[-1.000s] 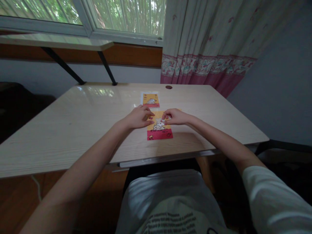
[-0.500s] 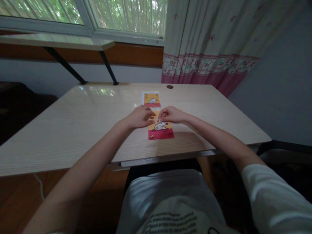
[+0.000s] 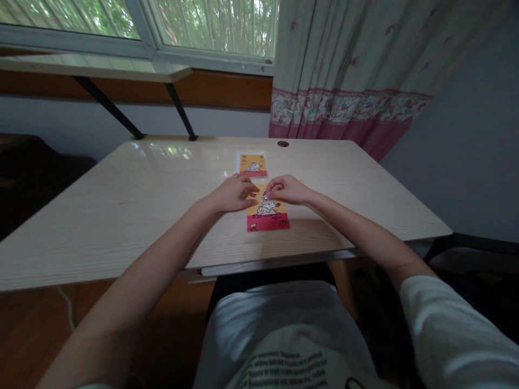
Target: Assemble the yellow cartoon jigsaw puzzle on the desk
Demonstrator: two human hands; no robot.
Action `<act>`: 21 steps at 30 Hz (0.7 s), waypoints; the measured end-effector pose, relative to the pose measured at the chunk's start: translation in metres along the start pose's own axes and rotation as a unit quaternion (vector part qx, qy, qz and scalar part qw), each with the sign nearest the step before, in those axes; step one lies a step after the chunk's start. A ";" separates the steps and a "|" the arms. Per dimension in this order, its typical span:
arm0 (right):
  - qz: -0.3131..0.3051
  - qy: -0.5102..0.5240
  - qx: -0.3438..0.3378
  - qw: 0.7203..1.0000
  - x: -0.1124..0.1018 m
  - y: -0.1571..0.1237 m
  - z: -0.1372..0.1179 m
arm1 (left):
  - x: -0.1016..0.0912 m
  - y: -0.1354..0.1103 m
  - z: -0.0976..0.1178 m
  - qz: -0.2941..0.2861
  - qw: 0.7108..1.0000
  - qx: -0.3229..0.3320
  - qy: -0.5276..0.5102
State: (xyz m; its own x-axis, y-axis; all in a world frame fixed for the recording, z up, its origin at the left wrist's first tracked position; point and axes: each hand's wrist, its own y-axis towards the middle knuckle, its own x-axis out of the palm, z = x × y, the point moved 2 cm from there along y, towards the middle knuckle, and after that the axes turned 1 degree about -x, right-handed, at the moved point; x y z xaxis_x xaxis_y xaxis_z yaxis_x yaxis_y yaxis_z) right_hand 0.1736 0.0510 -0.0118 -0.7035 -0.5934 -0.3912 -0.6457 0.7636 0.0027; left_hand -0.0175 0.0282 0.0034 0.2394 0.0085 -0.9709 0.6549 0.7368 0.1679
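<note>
Left hand (image 3: 234, 194) lies low at the left side of the near picture (image 3: 268, 222), its fingers released and spread, with a gap between thumb and forefinger; the tips reach in over the left edge, and nothing is seen gripped between them. Right hand (image 3: 289, 190) comes in from the opposite side, over the upper right of the same picture; thumb and forefinger are drawn together just above the printed white animal. A small white bit shows at those tips; cannot tell whether it is a loose piece being pinched or part of the print, so the grasp on this side is undetermined. The near picture lies flat on the pale wood-grain worktop (image 3: 162, 221), close to the front edge and in front of the person's shirt (image 3: 292, 340); yellow above, red band along the bottom, upper part partly covered by the fingers. A yellow scrap (image 3: 300, 181) shows just beyond the right hand, mostly hidden. Farther back, the far picture (image 3: 253, 164), similar in design, lies flat with a white border visible at its left and top. Behind it, a dark round hole (image 3: 283, 143) sits near the rear edge. Beyond the worktop: window (image 3: 214, 29) and, to its right, flowered curtain (image 3: 344, 65).
</note>
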 end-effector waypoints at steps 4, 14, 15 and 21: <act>0.015 0.001 0.012 1.000 0.000 -0.001 0.001 | 0.000 0.000 -0.001 0.000 1.000 0.000 -0.004; 0.016 -0.110 0.004 0.994 -0.001 -0.002 0.001 | 0.001 0.000 -0.002 -0.004 1.000 -0.003 0.008; 0.019 -0.125 0.012 0.992 -0.001 -0.002 0.002 | 0.001 0.000 -0.002 -0.002 1.000 0.000 0.010; 0.038 -0.188 0.030 0.981 0.003 -0.005 0.000 | 0.001 0.001 -0.001 0.001 1.000 0.006 0.011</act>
State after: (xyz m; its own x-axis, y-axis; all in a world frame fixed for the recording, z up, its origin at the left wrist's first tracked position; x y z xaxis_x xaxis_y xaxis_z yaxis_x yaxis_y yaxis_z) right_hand 0.1747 0.0454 -0.0128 -0.5818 -0.4075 -0.7039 -0.5694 0.8221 -0.0053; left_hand -0.0174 0.0296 0.0025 0.2255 0.0243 -0.9739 0.6632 0.7285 0.1717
